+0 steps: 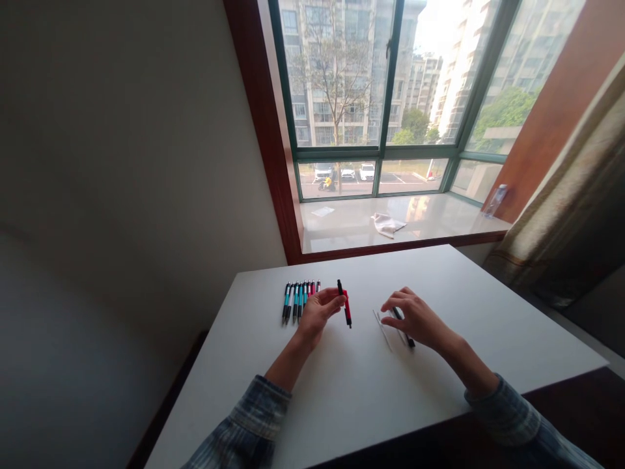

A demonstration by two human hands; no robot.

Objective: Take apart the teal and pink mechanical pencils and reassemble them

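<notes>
My left hand [318,312] is closed around a red and black pen [347,309], held nearly upright above the white table [342,391]. Beside that hand, on its left, lies a row of several pens [295,303] with turquoise, white and red barrels and black ends. My right hand [414,318] hovers over the table with thumb and fingers apart, and I see nothing between them. Below its fingertips lie thin white sticks like pen refills [384,332]. Partly hidden under the palm is a black pen-like piece [409,341].
Behind the table runs a window sill [351,225] with a crumpled white cloth or tissue [388,225], a flat paper piece [323,212] and a clear plastic bottle [495,200]. A wall [146,163] stands at left, a curtain [551,176] at right.
</notes>
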